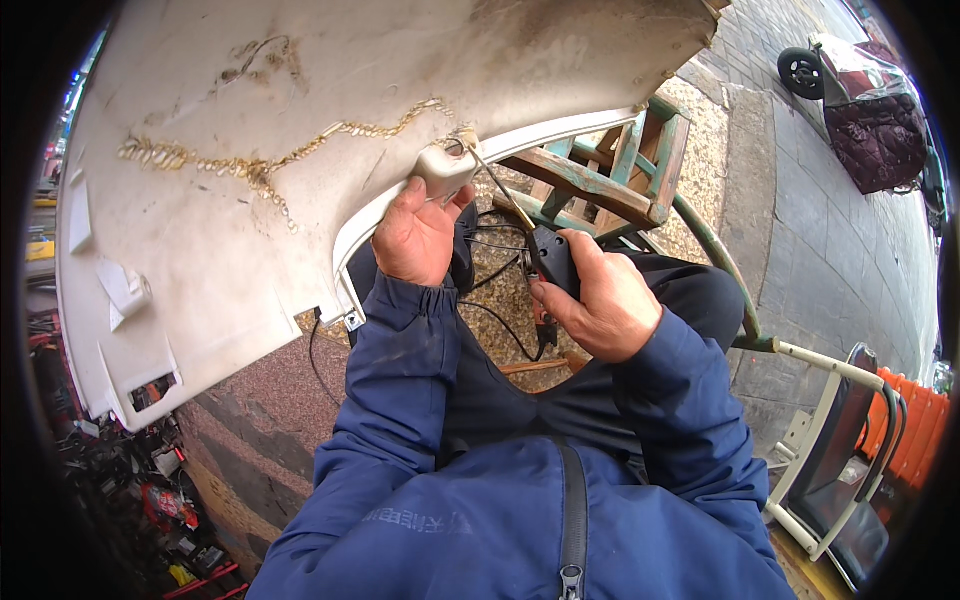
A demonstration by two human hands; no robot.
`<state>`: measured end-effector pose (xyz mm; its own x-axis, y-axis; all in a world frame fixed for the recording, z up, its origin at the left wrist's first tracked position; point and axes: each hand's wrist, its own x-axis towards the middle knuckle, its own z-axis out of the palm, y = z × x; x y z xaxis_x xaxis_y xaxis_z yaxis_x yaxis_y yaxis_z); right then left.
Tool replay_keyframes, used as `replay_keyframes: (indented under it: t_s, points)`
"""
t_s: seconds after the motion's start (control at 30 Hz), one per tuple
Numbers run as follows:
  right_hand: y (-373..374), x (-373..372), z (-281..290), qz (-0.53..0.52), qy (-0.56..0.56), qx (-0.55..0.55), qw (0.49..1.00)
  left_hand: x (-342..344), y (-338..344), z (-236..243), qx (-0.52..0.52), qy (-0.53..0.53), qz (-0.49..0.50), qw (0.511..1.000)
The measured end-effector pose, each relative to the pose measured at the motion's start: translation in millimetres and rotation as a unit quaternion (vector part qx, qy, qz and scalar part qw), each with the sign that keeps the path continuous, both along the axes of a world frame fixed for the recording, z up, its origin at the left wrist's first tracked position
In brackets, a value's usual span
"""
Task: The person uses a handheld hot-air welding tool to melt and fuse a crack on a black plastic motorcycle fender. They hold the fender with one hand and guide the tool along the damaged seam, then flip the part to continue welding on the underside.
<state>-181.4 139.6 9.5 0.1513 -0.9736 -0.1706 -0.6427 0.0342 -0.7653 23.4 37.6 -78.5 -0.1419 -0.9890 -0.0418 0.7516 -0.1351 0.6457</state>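
Observation:
A large off-white plastic panel point(330, 60), stained brown, fills the upper left. A lumpy, yellowed seam point(270, 170) of melted dimples runs across it in branches. My left hand point(422, 240) grips the panel's curved rim from below, thumb and fingers around a rounded hollow boss point(443, 172). In my right hand point(605, 300) is a black-handled soldering iron point(552, 258), its fingers closed round the grip. The iron's thin metal shaft slants up to the left, and its tip meets the plastic beside the boss, where the surface looks browned.
Beyond my knees stands a worn wooden stool point(610, 180) with flaking green paint. Black cables point(500, 320) hang between my legs. Jumbled parts point(150, 490) lie at lower left. A metal-framed chair point(830, 460) is at right, and a wheeled vehicle with a quilted maroon cover point(875, 140) stands farther off.

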Motion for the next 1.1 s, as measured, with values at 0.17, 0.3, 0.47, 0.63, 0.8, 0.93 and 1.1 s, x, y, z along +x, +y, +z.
replay_keyframes:
  t_s: [0.17,0.3,0.47,0.63,0.8,0.93,1.1]
  points:
    - [0.3,0.3,-0.9,0.001,0.002,-0.002,1.0,-0.6,-0.6,-1.0,0.007,-0.002,0.005,1.0]
    - [0.4,0.6,-1.9,0.002,-0.005,0.008,1.0,-0.3,0.0,-0.6,0.002,-0.002,-0.002,1.0]
    - [1.5,1.0,-1.9,0.001,0.006,-0.001,1.0,-0.1,0.6,0.0,-0.003,0.008,-0.002,1.0]
    - [1.4,1.8,0.1,-0.001,0.002,0.006,1.0,-0.1,0.6,-0.2,0.002,-0.004,-0.004,1.0]
    - [1.4,2.5,1.9,-0.002,-0.001,0.015,1.0,-0.5,0.5,0.2,0.006,-0.004,-0.003,1.0]
    - [1.6,3.0,1.7,-0.004,0.003,0.014,1.0,-1.4,0.9,1.9,0.003,0.004,0.0,1.0]
    - [1.9,2.9,0.4,-0.002,0.004,0.003,1.0,-2.1,1.7,3.6,0.004,0.006,0.003,1.0]
